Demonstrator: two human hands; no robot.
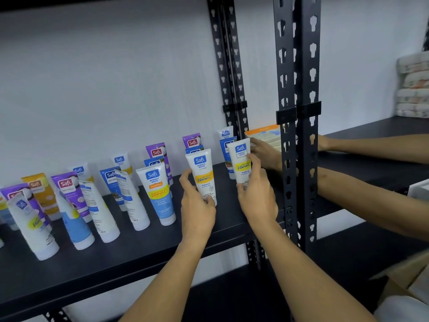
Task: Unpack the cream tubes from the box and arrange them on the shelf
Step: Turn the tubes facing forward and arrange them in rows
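My left hand (196, 205) grips a white cream tube with a yellow band (202, 173), standing cap-down on the black shelf (144, 247). My right hand (256, 194) holds a second white and yellow tube (241, 161) upright just to the right of it, near the shelf's right end. Several other tubes, white, blue, purple and yellow, stand in rows to the left, among them a white and blue tube (157, 196). Part of a cardboard box (408, 275) shows at the lower right edge.
Black slotted uprights (297, 112) divide this shelf from the neighbouring one. Another person's arms (371, 189) reach in from the right, a hand on an orange-topped carton (264, 135) behind the upright. Stacked white packs (413, 84) sit far right.
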